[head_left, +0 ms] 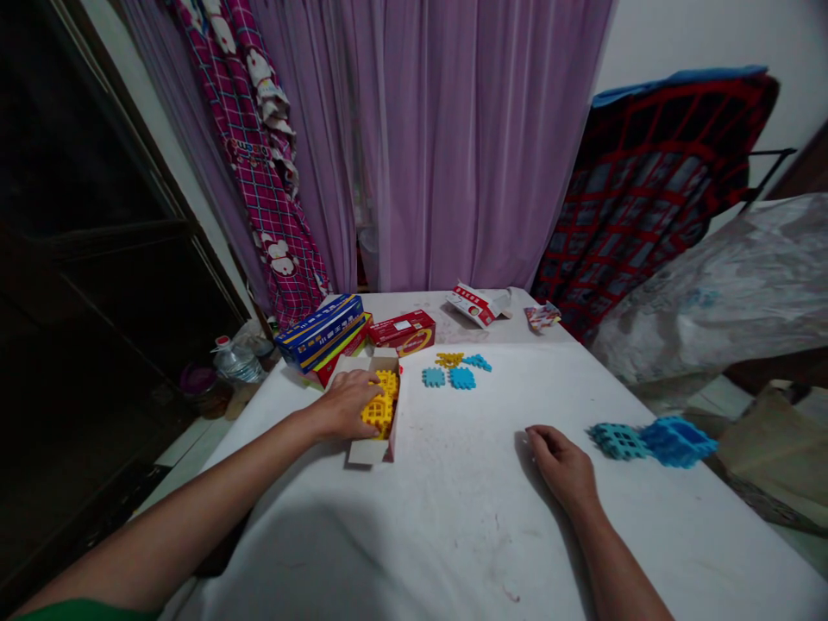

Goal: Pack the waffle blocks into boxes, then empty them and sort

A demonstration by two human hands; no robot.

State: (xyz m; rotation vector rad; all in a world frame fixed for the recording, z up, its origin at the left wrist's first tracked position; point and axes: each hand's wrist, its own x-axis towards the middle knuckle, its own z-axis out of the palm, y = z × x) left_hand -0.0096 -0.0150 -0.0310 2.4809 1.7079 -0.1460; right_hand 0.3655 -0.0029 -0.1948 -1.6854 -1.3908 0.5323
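My left hand reaches into an open cardboard box on the white table, its fingers curled over the yellow plastic grid pieces inside. My right hand rests on the table with its fingers curled under, and I see nothing in it. To the right of that hand sits a blue built block of grid pieces joined to a teal piece. Loose blue, teal and yellow grid pieces lie further back at the table's middle.
Stacked blue and red boxes, a red box, an opened red-and-white carton and a small wrapper stand at the back. Purple curtains hang behind. A plastic bottle sits left of the table. A covered heap lies right.
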